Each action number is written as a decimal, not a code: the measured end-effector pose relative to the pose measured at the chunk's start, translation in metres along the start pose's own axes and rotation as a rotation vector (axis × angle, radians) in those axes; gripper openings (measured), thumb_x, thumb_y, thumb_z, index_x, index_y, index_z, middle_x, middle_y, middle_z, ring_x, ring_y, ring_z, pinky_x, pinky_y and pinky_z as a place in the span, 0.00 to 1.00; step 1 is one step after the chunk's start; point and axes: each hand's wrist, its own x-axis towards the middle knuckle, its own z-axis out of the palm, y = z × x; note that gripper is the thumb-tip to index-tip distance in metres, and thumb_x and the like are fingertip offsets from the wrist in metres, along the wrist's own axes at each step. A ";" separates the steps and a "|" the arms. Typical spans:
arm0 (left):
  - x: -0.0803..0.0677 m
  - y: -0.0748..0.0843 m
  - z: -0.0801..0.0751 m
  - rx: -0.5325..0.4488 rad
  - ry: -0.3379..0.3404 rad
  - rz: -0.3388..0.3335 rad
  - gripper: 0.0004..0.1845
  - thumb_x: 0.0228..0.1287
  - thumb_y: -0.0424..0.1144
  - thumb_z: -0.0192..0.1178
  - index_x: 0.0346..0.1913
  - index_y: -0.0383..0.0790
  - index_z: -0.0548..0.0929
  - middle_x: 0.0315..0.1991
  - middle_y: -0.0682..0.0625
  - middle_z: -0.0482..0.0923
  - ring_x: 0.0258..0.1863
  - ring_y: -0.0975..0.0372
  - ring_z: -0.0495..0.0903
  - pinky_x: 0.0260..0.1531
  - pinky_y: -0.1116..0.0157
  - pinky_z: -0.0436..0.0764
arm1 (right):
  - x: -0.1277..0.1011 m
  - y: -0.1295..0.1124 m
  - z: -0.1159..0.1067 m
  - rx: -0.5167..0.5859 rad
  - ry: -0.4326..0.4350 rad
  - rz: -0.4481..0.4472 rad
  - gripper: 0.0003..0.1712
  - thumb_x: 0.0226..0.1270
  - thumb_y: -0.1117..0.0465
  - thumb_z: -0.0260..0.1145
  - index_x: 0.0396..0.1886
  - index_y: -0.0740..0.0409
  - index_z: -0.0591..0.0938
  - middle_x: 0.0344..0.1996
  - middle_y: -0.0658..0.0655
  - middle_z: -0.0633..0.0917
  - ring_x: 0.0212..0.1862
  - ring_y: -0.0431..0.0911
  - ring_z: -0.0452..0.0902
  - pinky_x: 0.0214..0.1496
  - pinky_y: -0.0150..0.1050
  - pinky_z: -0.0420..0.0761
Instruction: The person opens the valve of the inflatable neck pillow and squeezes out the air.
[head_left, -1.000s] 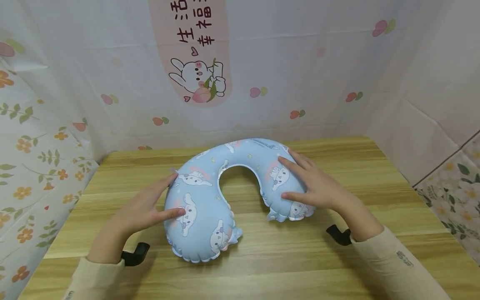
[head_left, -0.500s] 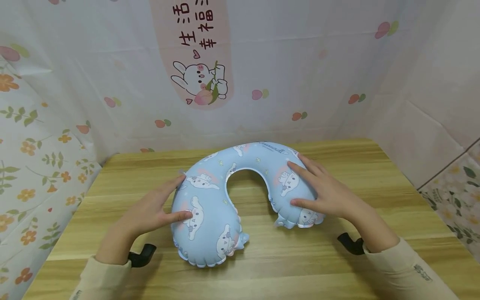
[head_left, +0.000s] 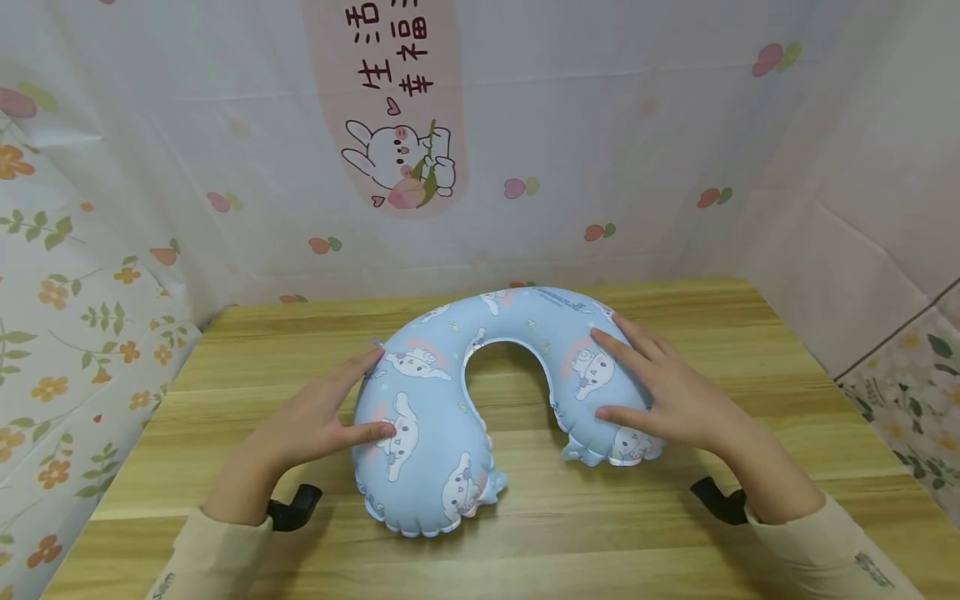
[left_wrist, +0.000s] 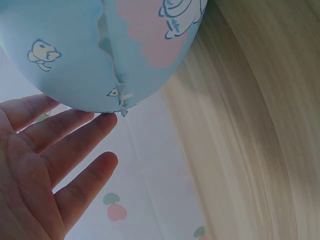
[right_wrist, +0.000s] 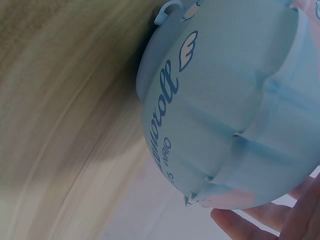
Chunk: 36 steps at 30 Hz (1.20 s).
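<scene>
The inflatable neck pillow (head_left: 450, 417) lies flat at the centre of the wooden worktop (head_left: 675, 533), its opening facing the person. The left hand (head_left: 315, 421) rests on the pillow's left arm, grip wide with fingers straight; the right hand (head_left: 663, 387) rests likewise on the right arm, grasping nothing.

I'm looking at a light wooden worktop (head_left: 645, 533) with long grain running left to right. Behind its far edge hangs a pale plastic sheet (head_left: 600, 125) printed with small pink fruits, and a pink banner (head_left: 393, 100) on it shows a cartoon rabbit under dark red characters. On the left, a floral cloth (head_left: 67, 333) with orange flowers and green sprigs drapes down beside the worktop. On the right stands a whitish tiled wall (head_left: 862, 217), with another flowered fabric (head_left: 911, 400) low beside it. The light is soft and even.
</scene>
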 end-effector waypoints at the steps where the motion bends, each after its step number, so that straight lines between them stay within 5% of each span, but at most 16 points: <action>1: 0.000 0.000 0.000 -0.001 0.000 0.002 0.55 0.56 0.65 0.67 0.79 0.46 0.53 0.79 0.44 0.54 0.77 0.45 0.57 0.70 0.40 0.62 | -0.001 0.000 0.000 -0.004 0.000 0.001 0.53 0.60 0.34 0.69 0.80 0.35 0.53 0.81 0.56 0.47 0.74 0.71 0.53 0.58 0.74 0.70; 36: 0.011 0.013 0.002 -0.034 -0.052 0.047 0.57 0.53 0.67 0.68 0.80 0.47 0.53 0.80 0.48 0.50 0.78 0.49 0.55 0.71 0.42 0.62 | -0.029 -0.004 -0.017 -0.094 -0.010 0.041 0.53 0.58 0.33 0.70 0.79 0.38 0.56 0.80 0.60 0.52 0.70 0.75 0.58 0.52 0.75 0.72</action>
